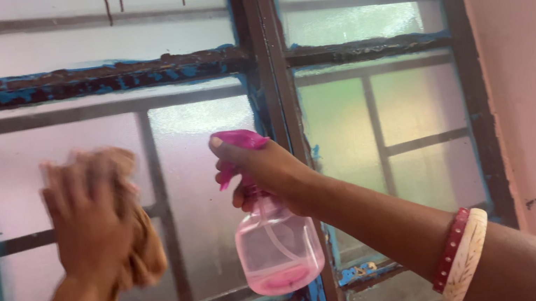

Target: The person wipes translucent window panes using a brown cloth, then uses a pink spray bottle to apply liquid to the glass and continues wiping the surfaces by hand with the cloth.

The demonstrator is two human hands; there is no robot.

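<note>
My left hand (89,220) presses a brown cloth (143,250) flat against the frosted window pane (205,181); the hand is blurred by motion. My right hand (264,169) grips the neck of a clear spray bottle (279,248) with a pink trigger head (238,141) and a little pink liquid at its bottom. The bottle hangs upright just right of the cloth, in front of the same pane, with the nozzle facing the glass.
The window has a dark frame (269,65) with flaking blue paint and several frosted panes. A pink wall (531,61) stands on the right. Red and white bangles (464,255) sit on my right wrist.
</note>
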